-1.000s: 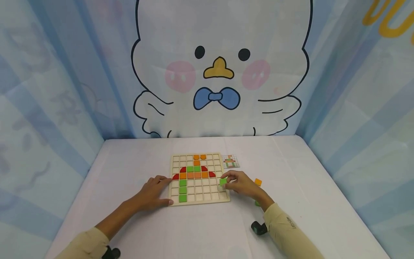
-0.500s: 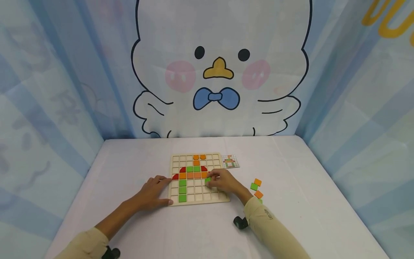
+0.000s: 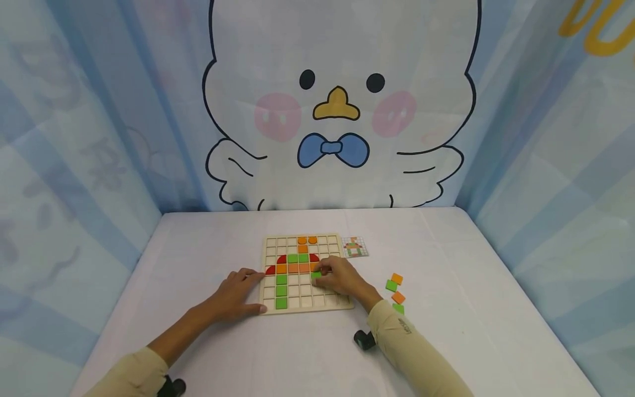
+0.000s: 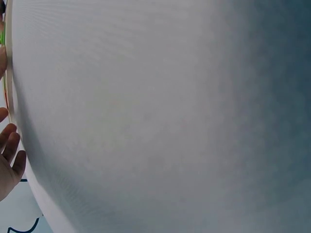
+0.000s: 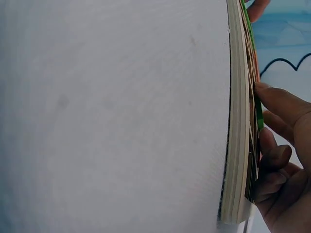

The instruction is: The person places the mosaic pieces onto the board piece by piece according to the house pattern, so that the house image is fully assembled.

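A wooden grid board (image 3: pixel 317 302) lies on the table, with red, orange and green pieces set in its cells. My left hand (image 3: pixel 234 298) rests at the board's left edge, thumb at the near corner and fingers higher up. Between thumb and fingers, my right hand (image 3: pixel 342 277) pinches a green square tile (image 3: pixel 316 274) at a cell just below the orange row. From the side, the right wrist view shows this green tile (image 5: pixel 260 119) standing slightly above the board's edge (image 5: pixel 235 145). Part of the board's right side is hidden under the right hand.
A small printed pattern card (image 3: pixel 355 247) lies at the board's upper right. Loose orange tiles (image 3: pixel 398 298) and green tiles (image 3: pixel 391 285) lie to the right on the white table (image 3: pixel 476 309). Printed curtains (image 3: pixel 74 165) stand around the table's back and sides.
My right hand has moved left from the board's right edge with the green tile, stopping over a cell below the orange row. The loose tiles have come into fuller view. My left hand stays put.
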`<state>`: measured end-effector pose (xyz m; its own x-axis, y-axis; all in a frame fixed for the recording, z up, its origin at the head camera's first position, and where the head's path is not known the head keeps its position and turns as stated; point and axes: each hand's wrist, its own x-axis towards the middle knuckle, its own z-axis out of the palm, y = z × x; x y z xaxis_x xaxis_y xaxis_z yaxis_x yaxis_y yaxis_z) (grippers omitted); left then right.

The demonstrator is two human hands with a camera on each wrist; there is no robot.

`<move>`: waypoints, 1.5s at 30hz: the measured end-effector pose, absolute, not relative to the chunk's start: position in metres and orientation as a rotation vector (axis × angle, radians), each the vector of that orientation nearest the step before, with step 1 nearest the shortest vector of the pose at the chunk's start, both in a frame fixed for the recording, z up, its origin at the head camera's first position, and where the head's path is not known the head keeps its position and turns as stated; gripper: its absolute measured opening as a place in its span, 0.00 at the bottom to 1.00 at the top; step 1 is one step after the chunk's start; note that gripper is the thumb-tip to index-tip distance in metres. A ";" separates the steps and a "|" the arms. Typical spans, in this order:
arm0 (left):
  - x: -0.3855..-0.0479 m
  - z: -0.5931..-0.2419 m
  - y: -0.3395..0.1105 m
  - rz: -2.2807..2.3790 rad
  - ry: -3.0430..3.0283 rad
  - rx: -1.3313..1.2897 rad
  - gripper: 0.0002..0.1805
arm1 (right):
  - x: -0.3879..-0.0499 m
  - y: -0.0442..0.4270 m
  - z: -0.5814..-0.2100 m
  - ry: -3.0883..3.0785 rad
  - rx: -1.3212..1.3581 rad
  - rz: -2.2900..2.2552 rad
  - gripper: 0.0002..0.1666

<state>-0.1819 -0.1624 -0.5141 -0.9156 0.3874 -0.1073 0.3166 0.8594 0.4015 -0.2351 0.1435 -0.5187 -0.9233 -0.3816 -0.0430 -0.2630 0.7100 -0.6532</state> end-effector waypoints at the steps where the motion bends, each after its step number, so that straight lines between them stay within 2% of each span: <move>1: -0.182 -0.514 -0.162 0.569 2.850 0.544 0.49 | -0.235 0.143 -0.518 2.740 -0.516 -1.007 0.13; 16: -0.181 -0.514 -0.162 0.583 2.847 0.527 0.48 | -0.232 0.141 -0.513 2.813 -0.429 -0.922 0.13; 24: -0.181 -0.514 -0.165 0.566 2.842 0.520 0.48 | -0.232 0.146 -0.508 2.764 -0.467 -0.985 0.12; 34: -0.183 -0.513 -0.164 0.517 2.854 0.551 0.49 | -0.228 0.217 -0.480 2.773 -0.363 -1.281 0.11; 40: -0.183 -0.514 -0.163 0.527 2.855 0.553 0.48 | -0.198 0.265 -0.476 2.787 -0.266 -1.107 0.09; 45: -0.184 -0.515 -0.162 0.533 2.857 0.554 0.48 | -0.165 0.295 -0.485 2.793 -0.376 -0.972 0.09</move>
<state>-0.1837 -0.1622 -0.5149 -0.9137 0.3914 -0.1090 0.3258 0.8661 0.3792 -0.1652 0.2947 -0.4853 -0.9555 -0.2868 -0.0685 -0.1823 0.7572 -0.6273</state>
